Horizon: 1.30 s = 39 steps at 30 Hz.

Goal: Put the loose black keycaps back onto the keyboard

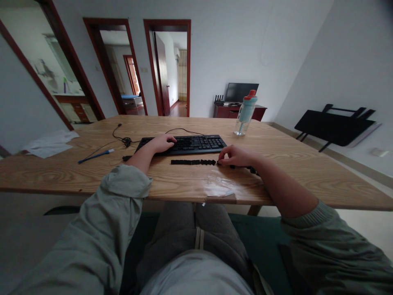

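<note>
A black keyboard (pixel 196 142) lies on the wooden table in front of me, its cable running behind it. My left hand (pixel 161 143) rests over the keyboard's left end, fingers stretched out on the keys and holding nothing. In front of the keyboard, a row of small black keycaps (pixel 192 162) lies on the tabletop; those on the left sit close together, those on the right are slightly askew. At the right end of this row, my right hand (pixel 235 155) has thumb and fingertips pinched on a keycap (pixel 218 163). More keycaps (pixel 253 170) lie partly hidden beneath my right wrist.
Left of the keyboard are a coiled black cable (pixel 126 141) and a blue brush-like tool (pixel 96 156). White papers (pixel 49 143) lie at the table's left edge. A bottle with a red lid (pixel 245 112) stands at the back right. Clear tape (pixel 221 198) covers the front edge.
</note>
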Motion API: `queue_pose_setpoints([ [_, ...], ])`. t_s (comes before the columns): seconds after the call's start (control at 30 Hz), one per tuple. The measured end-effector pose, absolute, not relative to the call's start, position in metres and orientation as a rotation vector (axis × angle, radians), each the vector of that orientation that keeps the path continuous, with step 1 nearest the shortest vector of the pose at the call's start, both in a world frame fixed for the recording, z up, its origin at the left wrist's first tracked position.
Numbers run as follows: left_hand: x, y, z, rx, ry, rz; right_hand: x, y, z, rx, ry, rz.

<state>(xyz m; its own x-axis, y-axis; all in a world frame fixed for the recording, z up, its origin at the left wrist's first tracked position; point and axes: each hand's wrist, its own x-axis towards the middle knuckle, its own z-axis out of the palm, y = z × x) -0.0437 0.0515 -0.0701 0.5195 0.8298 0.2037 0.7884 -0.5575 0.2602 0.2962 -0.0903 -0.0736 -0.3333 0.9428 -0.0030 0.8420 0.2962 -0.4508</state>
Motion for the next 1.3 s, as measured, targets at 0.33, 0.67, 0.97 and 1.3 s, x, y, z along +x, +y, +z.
queue_pose_setpoints([
  [0.33, -0.044, 0.052, -0.07, 2.602, 1.415, 0.437, 0.312, -0.079, -0.081, -1.814, -2.157, 0.144],
  [0.67, -0.043, 0.051, -0.07, 2.6, 1.436, 0.422, 0.295, -0.088, -0.077, -1.82, -2.211, 0.085],
  [0.97, -0.045, 0.056, -0.072, 2.622, 1.401, 0.447, 0.299, -0.081, -0.078, -1.668, -2.096, 0.348],
  [1.3, -0.043, 0.049, -0.068, 2.626, 1.412, 0.412, 0.305, -0.081, -0.077, -1.56, -2.114, 0.449],
])
